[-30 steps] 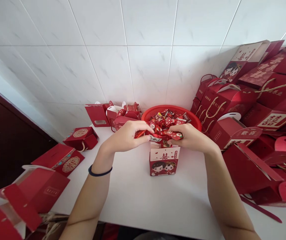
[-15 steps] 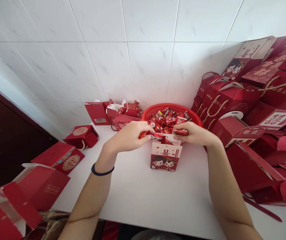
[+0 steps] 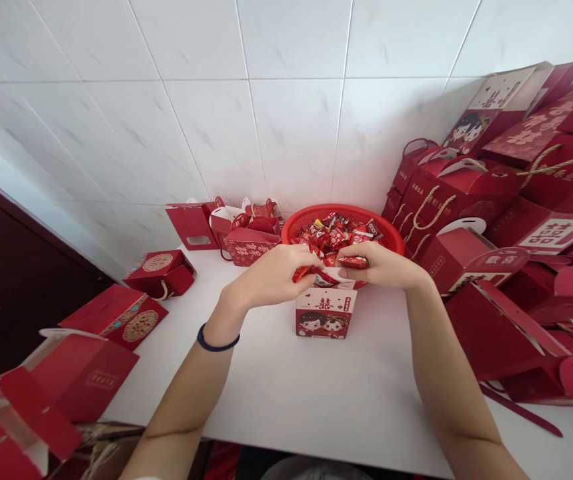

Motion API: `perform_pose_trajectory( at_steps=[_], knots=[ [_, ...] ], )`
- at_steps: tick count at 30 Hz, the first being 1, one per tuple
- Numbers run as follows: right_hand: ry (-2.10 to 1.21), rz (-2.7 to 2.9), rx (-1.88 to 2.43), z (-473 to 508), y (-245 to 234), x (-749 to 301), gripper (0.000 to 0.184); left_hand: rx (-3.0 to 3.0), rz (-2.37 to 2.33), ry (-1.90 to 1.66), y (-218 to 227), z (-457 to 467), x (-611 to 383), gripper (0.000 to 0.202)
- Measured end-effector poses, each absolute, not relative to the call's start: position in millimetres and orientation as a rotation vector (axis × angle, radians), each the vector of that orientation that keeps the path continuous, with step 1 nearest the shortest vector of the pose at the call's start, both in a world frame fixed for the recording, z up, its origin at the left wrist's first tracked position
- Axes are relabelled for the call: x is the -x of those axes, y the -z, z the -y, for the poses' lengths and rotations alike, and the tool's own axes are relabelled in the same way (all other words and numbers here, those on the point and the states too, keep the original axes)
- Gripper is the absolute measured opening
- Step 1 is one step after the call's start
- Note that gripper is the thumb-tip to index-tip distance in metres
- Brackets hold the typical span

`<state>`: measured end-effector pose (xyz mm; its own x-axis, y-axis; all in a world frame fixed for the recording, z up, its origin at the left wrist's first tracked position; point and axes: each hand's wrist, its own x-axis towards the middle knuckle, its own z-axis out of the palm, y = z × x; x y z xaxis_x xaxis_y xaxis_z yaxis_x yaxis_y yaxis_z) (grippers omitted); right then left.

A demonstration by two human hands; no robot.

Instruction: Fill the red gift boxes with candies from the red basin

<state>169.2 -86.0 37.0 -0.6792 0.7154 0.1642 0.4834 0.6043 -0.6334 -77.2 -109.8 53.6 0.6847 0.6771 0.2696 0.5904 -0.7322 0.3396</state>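
A small red-and-white gift box (image 3: 324, 313) with a cartoon couple printed on its front stands open on the white table (image 3: 316, 393). My left hand (image 3: 271, 274) is closed on red-wrapped candies (image 3: 306, 272) right over the box's mouth. My right hand (image 3: 383, 264) is closed on another red candy (image 3: 353, 262) at the box's right rim. Just behind both hands sits a red plastic basket (image 3: 342, 219) heaped with several wrapped candies.
Many red gift boxes and bags (image 3: 511, 200) are stacked high at the right against the tiled wall. More red boxes (image 3: 159, 272) lie at the left and near the front-left table edge (image 3: 66, 380). A few open boxes (image 3: 236, 230) stand left of the basket.
Both hands have stayed over the box with candies; the left hand has shifted slightly right and lower toward the mouth. The view has shifted a little, so the box sits a little higher in frame.
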Motion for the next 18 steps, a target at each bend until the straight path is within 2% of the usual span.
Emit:
perform_pose_trajectory(
  at_steps=[7, 18],
  knots=[
    [-0.784, 2.416, 0.955, 85, -36, -168, 0.023, -2.653, -0.904, -0.659, -43, 105, 67, 0.031],
    [-0.878, 2.391, 0.93, 83, -36, -172, 0.028, -2.475, -0.928, -0.804, -35, 103, 60, 0.017]
  ],
)
